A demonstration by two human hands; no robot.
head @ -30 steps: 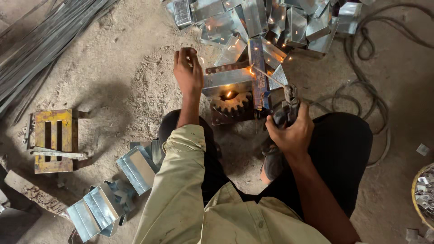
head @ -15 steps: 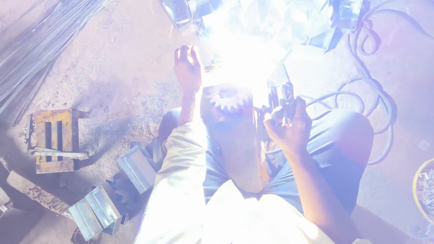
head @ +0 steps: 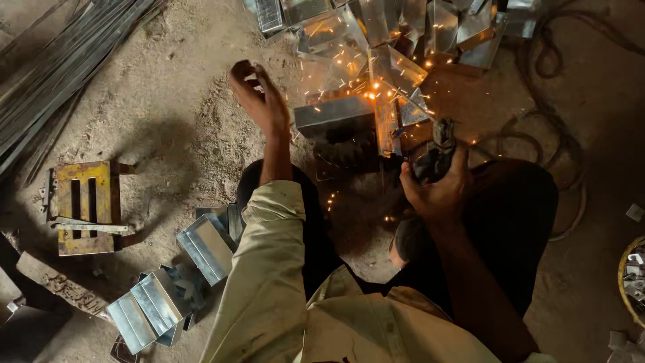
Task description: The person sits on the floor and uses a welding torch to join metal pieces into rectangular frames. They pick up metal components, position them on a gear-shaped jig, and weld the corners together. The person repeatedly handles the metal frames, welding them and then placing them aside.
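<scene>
- Holder — a dark welding tool, gripped in the right hand, its tip tilted up toward the metal work, just right of it.
- Channel — a shiny folded sheet-metal piece lying on the dirt floor in front of the knees, with an upright strip at its right end; orange sparks scatter around the joint.
- Gear — a dark toothed wheel lying just below the channel, partly in shadow.
</scene>
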